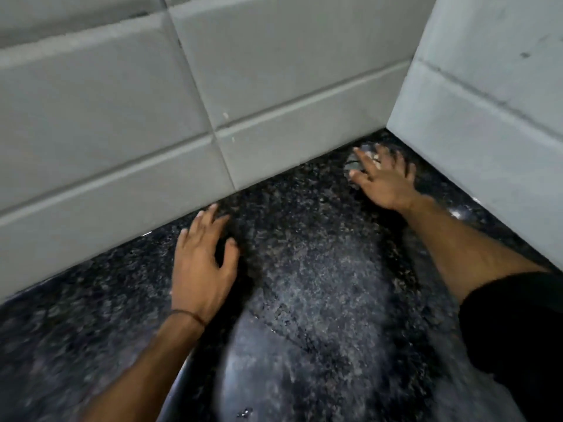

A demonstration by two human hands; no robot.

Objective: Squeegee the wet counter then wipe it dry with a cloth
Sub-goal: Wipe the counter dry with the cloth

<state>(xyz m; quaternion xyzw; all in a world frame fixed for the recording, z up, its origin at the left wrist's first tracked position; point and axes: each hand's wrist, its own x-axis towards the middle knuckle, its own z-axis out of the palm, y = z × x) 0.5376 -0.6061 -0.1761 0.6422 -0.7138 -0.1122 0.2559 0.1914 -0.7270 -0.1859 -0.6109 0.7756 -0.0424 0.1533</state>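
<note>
While neither squeegee nor cloth is visible, the person's left hand (202,269) hovers spread and empty over the wet table (304,284); the right hand (382,178), fingers splayed, presses something blurred in the corner, perhaps gathering water.

1 counter (320,269), dark speckled stone. 2 tiled walls: back wall (152,102) & right wall (487,117). 2 bare hands: left hand (202,269), right hand (385,181). 1 thin wristband (189,315) on left wrist. 1 black sleeve (518,324) on right arm. 1 pale blurred thing (359,159) under right hand, can't tell what.
</note>
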